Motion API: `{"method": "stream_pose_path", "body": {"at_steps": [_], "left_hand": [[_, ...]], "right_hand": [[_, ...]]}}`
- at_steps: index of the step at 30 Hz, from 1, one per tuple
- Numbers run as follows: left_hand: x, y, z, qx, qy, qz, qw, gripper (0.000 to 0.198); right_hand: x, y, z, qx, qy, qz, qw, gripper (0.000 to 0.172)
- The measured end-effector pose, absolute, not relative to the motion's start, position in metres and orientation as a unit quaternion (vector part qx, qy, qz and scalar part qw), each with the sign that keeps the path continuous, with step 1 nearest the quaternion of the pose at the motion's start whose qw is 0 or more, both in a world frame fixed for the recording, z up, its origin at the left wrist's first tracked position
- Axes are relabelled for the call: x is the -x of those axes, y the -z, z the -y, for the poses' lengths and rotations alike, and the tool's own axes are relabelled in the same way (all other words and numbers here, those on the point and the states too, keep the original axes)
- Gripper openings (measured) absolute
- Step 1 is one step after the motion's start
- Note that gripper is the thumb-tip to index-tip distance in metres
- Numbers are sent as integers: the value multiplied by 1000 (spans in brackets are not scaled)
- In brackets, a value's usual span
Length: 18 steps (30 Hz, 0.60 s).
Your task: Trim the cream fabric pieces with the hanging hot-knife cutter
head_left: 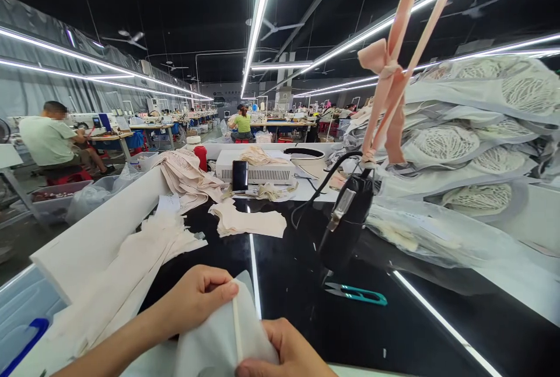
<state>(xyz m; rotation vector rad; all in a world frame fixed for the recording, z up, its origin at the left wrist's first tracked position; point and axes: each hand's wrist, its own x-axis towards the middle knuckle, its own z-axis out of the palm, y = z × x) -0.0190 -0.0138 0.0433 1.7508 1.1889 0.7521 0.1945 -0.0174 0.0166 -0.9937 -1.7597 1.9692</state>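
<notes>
Both hands grip a pale grey-white fabric piece [210, 342] with a cream strip [237, 330] running along it. At the strip's upper end, my left hand [196, 295] pinches the cloth between thumb and fingers. Lower down, my right hand [289, 351] has its thumb on the strip and its fingers behind the cloth. The fabric's lower part runs out of the picture. Teal thread snips [363, 294] lie on the black tabletop [284, 283], right of the hands. Above them hangs a black device [345, 219], tied up with a pink fabric band [396, 67].
Cream cut pieces [249, 219] lie ahead on the table, with more layered cloth [135, 254] at left. A phone [240, 175] leans on a white box [262, 167]. Lace-patterned pieces [472, 143] are piled high at right. Two people sit at distant worktables.
</notes>
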Motion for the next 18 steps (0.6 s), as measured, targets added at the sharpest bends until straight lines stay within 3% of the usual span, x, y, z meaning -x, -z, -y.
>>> {"method": "stream_pose_path", "body": {"at_steps": [4, 10, 14, 18], "left_hand": [[13, -29, -6, -730, -265, -478, 409, 42], [1, -22, -28, -773, -292, -494, 270, 22], [-12, -15, -16, -840, -253, -463, 125, 22], [-24, -3, 1, -883, -214, -413, 70, 20]], "right_hand": [[-202, -10, 16, 388, -633, 642, 191, 33], [-232, -6, 1, 498, -454, 702, 230, 7], [-250, 5, -2, 508, -385, 722, 269, 22], [-256, 9, 5, 494, -367, 743, 264, 8]]}}
